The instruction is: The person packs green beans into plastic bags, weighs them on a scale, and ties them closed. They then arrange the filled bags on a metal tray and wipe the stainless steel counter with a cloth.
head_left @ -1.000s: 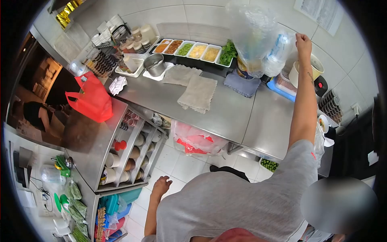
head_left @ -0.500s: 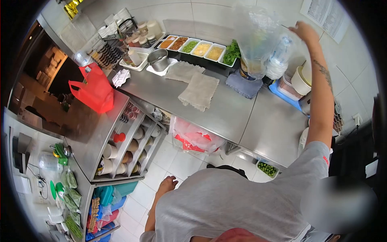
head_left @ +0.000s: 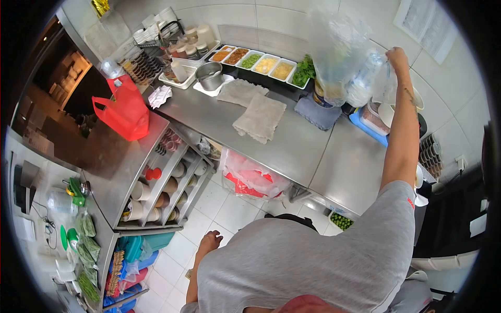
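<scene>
"What's your right hand (head_left: 398,58) gripping?"

"Narrow pinch, apparently on the thin clear bag (head_left: 384,86) by the wall. I'm handling it up high; moving it calls for a light upward draw."

"Obstacles?"

"White tub (head_left: 386,113) below, big bag (head_left: 334,62) alongside."

"Left hand (head_left: 211,240)?"

"Low, loosely open, seemingly empty."

Right hand (head_left: 397,56) was high near wall, with clear thin bag (head_left: 384,86) in fingers. Left hand (head_left: 211,241) was low over floor tiles (head_left: 213,199). Row of food trays (head_left: 259,63) stood behind grey cloths (head_left: 260,118).
</scene>
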Motion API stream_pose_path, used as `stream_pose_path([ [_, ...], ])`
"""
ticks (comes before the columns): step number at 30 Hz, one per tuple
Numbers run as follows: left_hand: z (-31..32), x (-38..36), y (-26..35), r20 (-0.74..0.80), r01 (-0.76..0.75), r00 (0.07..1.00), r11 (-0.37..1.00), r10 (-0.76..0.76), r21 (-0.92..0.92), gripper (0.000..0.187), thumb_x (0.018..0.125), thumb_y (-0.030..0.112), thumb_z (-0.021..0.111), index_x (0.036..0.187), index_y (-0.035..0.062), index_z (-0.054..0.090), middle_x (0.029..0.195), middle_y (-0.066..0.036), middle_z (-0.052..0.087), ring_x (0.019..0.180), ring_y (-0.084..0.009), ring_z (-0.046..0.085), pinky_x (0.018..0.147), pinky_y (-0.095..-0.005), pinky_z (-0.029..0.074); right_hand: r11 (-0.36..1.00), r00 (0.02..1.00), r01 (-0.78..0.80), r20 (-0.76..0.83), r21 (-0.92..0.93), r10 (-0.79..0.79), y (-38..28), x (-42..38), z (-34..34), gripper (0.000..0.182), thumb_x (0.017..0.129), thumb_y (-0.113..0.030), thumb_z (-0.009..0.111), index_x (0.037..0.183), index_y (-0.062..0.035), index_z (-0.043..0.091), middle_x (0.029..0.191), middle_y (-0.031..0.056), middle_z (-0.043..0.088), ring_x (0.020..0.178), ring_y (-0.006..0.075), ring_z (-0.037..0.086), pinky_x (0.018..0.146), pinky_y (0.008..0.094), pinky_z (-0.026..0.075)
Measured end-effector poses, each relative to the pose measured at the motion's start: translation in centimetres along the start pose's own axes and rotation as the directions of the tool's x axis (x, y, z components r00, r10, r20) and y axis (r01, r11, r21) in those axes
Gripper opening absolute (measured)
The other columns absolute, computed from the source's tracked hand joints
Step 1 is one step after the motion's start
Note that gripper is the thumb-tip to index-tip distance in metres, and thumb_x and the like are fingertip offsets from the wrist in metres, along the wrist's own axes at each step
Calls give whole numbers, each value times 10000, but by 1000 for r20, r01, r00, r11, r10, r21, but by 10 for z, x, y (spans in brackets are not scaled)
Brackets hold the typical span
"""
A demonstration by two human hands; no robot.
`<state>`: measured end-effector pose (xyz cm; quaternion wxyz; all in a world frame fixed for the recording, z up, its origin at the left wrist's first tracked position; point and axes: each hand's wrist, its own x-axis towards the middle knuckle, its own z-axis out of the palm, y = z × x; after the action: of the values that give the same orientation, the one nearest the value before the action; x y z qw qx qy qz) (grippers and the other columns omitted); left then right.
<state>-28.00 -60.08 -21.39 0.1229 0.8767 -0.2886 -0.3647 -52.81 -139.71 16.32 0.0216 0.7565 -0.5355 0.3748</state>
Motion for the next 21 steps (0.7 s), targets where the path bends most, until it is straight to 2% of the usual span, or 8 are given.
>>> stream_pose_path([
  [5,-9,-17,8,-53,-52,997,997,55,58,290,843,274,617,1027,52,642,1000,-217,623,936,-381,611,808,-440,496,952,916,170,-316,-253,-248,-6,70,-41,401,828,-344,478,1073,-72,642,1083,183,632,1019,381,583,885,437,454],
  [6,-5,-12,-5,-79,-92,992,993,98,69,282,841,269,616,1018,50,642,974,-223,621,906,-387,613,786,-445,500,993,875,87,-470,-79,-114,-24,77,-58,380,863,-377,463,1080,-126,649,1075,145,642,1020,358,584,871,437,459],
  [10,-3,-14,-17,-143,-125,981,990,133,60,320,842,284,597,1026,25,633,977,-215,614,940,-375,597,817,-441,488,833,653,552,-644,44,-398,-102,112,-99,467,931,-458,442,1216,-126,604,1317,63,535,1183,236,527,1002,339,374],
  [14,-28,-30,-18,-235,-149,964,984,123,-95,363,878,370,558,1036,48,620,988,-216,605,928,-374,589,805,-438,480,511,796,595,-367,620,-481,-269,-61,-99,330,919,-360,508,1044,-67,595,1044,70,536,939,187,510,846,301,393],
  [16,-60,-46,-23,-299,-235,941,939,156,-251,424,923,455,482,1078,81,609,819,-148,612,769,-307,613,714,-394,492,298,748,469,-194,832,-635,-345,-158,-88,282,913,-311,542,959,-37,591,907,73,537,817,162,501,769,282,402],
  [18,-84,-76,-26,-272,-193,962,629,-30,-753,524,929,537,417,1137,90,594,849,-95,637,753,-232,633,639,-363,504,87,608,225,-70,970,-791,-417,-265,-79,257,907,-262,575,873,-8,587,771,77,537,695,138,492,691,263,412],
  [20,-109,-106,-36,-295,-281,956,294,-3,-913,620,922,597,364,1227,85,532,926,-89,644,776,-209,647,617,-354,524,-419,378,-285,-300,862,-876,-484,-383,-74,137,834,-81,609,748,-46,508,676,60,495,602,126,473,531,275,391],
  [21,-117,-127,-38,-325,-327,945,115,35,-938,640,912,610,371,1225,76,531,958,-105,637,804,-215,649,616,-352,526,-411,322,-439,-287,799,-902,-508,-440,-80,123,806,-80,604,740,-36,509,683,70,516,584,134,487,523,276,406],
])
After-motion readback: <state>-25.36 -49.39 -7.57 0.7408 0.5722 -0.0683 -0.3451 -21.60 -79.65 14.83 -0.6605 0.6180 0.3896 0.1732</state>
